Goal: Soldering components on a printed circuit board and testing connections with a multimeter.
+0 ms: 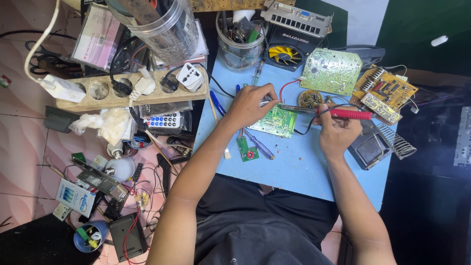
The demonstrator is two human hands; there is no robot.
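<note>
Cramped electronics repair workshop — circuit boards [331,70], soldering iron [338,113], power strip [128,90], loose parts.

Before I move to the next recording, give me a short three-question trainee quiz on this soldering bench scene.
1. True or false: the right hand holds the red-handled soldering iron.
2. On what does the small green rectangular circuit board lie? A) the pale blue tabletop B) the beige wooden power strip C) the black graphics card with a yellow fan
3. Fill in: the left hand pinches a thin ___ tool over the board.

Key
1. True
2. A
3. metal; its kind is too small to tell, and its tip meets the iron above the board.
</note>
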